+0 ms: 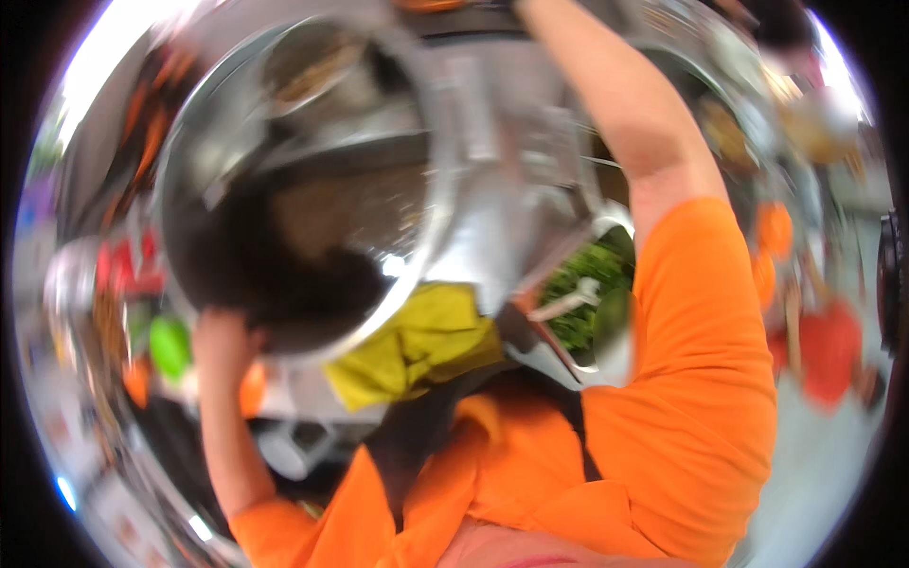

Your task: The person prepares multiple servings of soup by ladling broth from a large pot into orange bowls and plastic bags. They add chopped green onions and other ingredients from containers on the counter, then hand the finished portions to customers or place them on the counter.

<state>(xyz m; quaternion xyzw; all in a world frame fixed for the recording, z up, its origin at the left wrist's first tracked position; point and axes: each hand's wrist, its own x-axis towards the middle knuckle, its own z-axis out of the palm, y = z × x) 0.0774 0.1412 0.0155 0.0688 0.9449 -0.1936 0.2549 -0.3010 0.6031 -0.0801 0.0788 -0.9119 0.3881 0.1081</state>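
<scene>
My left hand [226, 337] is at the near left rim of a large round metal pan [312, 213], its fingers curled over the edge; motion blur hides the fingertips. The pan looks dark inside, with shiny reflections. My right arm reaches up past the top edge, so its hand is out of view. A yellow cloth [419, 341] lies by the pan's near right side. To the right, close to my body, a container holds green leafy vegetables [582, 298] with a pale utensil [568, 302] across them. Further up, a smaller round vessel [312, 67] appears within the pan's outline.
A bright green object [170, 346] and an orange one [136, 382] are left of my left forearm. Below the counter is a whitish container [287, 451]. Another large round vessel [724, 128] stands beyond my right arm. A person in red [827, 355] is at the far right.
</scene>
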